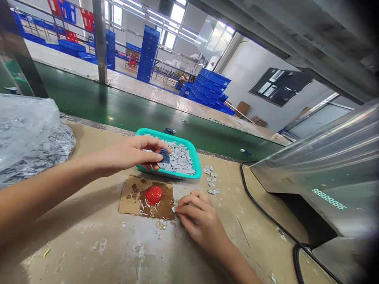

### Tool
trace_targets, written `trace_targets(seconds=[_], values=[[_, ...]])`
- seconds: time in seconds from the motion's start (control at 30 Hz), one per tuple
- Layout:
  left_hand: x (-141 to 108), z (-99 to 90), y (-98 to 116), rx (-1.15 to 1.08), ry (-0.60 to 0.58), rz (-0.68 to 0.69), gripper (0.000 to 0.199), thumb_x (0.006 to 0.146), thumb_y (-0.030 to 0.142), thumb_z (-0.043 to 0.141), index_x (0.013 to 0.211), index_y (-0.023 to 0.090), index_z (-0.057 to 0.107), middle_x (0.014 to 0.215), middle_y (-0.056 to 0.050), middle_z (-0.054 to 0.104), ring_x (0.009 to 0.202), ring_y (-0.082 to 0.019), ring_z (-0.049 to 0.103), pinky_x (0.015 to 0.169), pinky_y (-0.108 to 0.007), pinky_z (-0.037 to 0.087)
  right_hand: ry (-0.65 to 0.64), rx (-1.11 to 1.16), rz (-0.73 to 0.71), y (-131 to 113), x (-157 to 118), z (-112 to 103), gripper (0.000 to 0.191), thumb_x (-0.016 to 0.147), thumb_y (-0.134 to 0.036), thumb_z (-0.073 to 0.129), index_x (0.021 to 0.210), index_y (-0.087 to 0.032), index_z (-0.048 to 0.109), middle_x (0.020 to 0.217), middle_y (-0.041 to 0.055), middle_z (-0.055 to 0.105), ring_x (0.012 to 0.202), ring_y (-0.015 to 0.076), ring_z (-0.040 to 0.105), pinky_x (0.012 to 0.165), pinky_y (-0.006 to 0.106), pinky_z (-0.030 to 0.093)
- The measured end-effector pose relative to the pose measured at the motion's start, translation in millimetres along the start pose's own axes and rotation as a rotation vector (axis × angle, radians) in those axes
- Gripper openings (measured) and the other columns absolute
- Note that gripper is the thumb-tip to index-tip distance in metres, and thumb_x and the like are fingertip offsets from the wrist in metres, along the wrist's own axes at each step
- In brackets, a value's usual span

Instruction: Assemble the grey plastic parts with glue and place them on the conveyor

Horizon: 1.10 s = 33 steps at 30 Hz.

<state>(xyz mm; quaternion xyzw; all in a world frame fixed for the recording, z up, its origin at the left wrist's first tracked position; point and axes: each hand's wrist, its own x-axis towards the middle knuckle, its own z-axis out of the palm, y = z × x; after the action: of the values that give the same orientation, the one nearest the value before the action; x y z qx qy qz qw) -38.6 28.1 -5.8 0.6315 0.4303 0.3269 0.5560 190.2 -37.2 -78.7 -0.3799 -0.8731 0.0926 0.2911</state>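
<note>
Above the teal basket (197,167), my left hand (139,152) pinches a dark blue plastic part (164,156) between thumb and fingers. The basket holds a heap of small grey plastic pieces (181,157). My right hand (201,217) is closed at the fingertips on a small light grey piece (173,210), by the right edge of a wet cardboard sheet (130,197). On that cardboard sits a red cap-like object (154,195), wet and shiny. Several loose grey pieces (211,184) lie to the right of the basket.
A clear plastic bag (32,134) of grey pieces lies at the left. Behind the basket runs a green conveyor belt (127,108) carrying dark parts (169,130). A black cable (266,213) and a metal machine housing (310,169) stand at the right.
</note>
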Motion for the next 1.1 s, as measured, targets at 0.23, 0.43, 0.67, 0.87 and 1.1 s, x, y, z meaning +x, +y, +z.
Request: trace_targets(seconds=[0.23,0.43,0.67,0.87,1.1], values=[[-2.9,-1.4,4.5,0.08,-0.065,-0.017,0.024,0.075,0.029,0.053,0.097,0.022,0.059,0.086,0.001,0.052,0.072,-0.011,0.049,0.069,-0.024,0.038,-0.055,0.039,-0.016,5.6,2.0,-0.4,0.019,0.076,-0.005,0.049,0.078,-0.02,0.06,0.079,0.0025,0.063,0.078,0.0167,0.049,0.069,0.035,0.041],[-3.1,-0.4,3.5,0.066,-0.076,-0.003,0.024,0.075,0.028,0.053,0.098,0.021,0.058,0.083,0.002,0.051,0.071,-0.01,0.048,0.068,-0.023,0.037,-0.043,0.0,-0.043,5.9,2.0,-0.8,0.019,0.075,-0.003,0.052,0.078,-0.02,0.059,0.08,-0.0003,0.065,0.082,0.0178,0.051,0.074,0.04,0.035],[-3.1,-0.1,2.0,0.071,-0.11,-0.004,0.024,0.076,0.028,0.051,0.098,0.02,0.057,0.074,0.002,0.054,0.068,-0.01,0.05,0.067,-0.024,0.037,-0.075,0.032,-0.004,4.9,1.8,-3.9,0.016,0.075,-0.005,0.055,0.079,-0.02,0.06,0.076,-0.0001,0.065,0.081,0.0176,0.049,0.074,0.038,0.035],[-3.4,0.6,1.7,0.089,-0.125,0.003,0.025,0.077,0.03,0.051,0.098,0.02,0.056,0.07,0.002,0.055,0.068,-0.011,0.05,0.066,-0.025,0.037,-0.057,0.036,0.04,3.7,0.1,-3.5,0.014,0.075,-0.007,0.057,0.078,-0.02,0.061,0.075,-0.0004,0.064,0.079,0.0167,0.048,0.075,0.038,0.035],[-4.6,2.5,5.0,0.118,-0.098,0.019,0.024,0.076,0.028,0.05,0.097,0.019,0.057,0.072,0.001,0.055,0.069,-0.012,0.05,0.066,-0.026,0.038,-0.064,0.035,0.036,2.3,2.7,-2.0,0.016,0.074,-0.003,0.055,0.075,-0.019,0.06,0.076,-0.0007,0.065,0.078,0.0168,0.046,0.073,0.037,0.035]])
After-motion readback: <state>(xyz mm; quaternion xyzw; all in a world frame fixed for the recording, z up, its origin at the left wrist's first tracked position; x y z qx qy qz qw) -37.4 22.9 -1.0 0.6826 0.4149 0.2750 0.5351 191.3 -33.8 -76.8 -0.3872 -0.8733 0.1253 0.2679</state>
